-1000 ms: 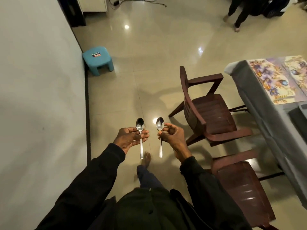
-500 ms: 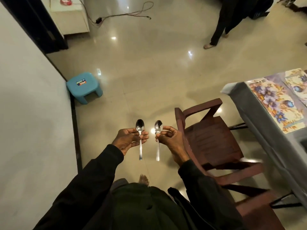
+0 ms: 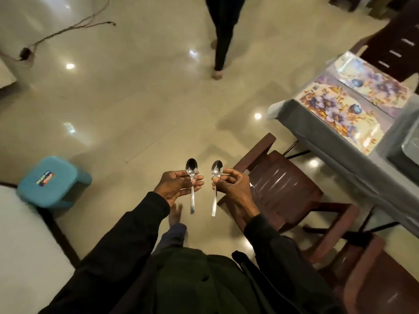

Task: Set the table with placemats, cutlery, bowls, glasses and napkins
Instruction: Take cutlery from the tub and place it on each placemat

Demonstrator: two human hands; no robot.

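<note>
Over the floor (image 3: 136,105), spoons (image 3: 191,167) pinched upright in the left hand (image 3: 175,185) and right hand (image 3: 232,189) could be knocked loose against the chair (image 3: 285,191).

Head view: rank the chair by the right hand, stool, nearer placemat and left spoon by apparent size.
1. Chair.
2. Placemat and stool, about alike; unranked.
3. Left spoon, smallest, though nearest the camera.

There were two spoons, left spoon (image 3: 192,169) and right spoon (image 3: 217,169), two hands, left hand (image 3: 174,186) and right hand (image 3: 234,190), two floral placemats (image 3: 340,118), three brown chairs (image 3: 283,189), one blue stool (image 3: 54,180), one table (image 3: 328,152), one passer-by (image 3: 223,30).
</note>
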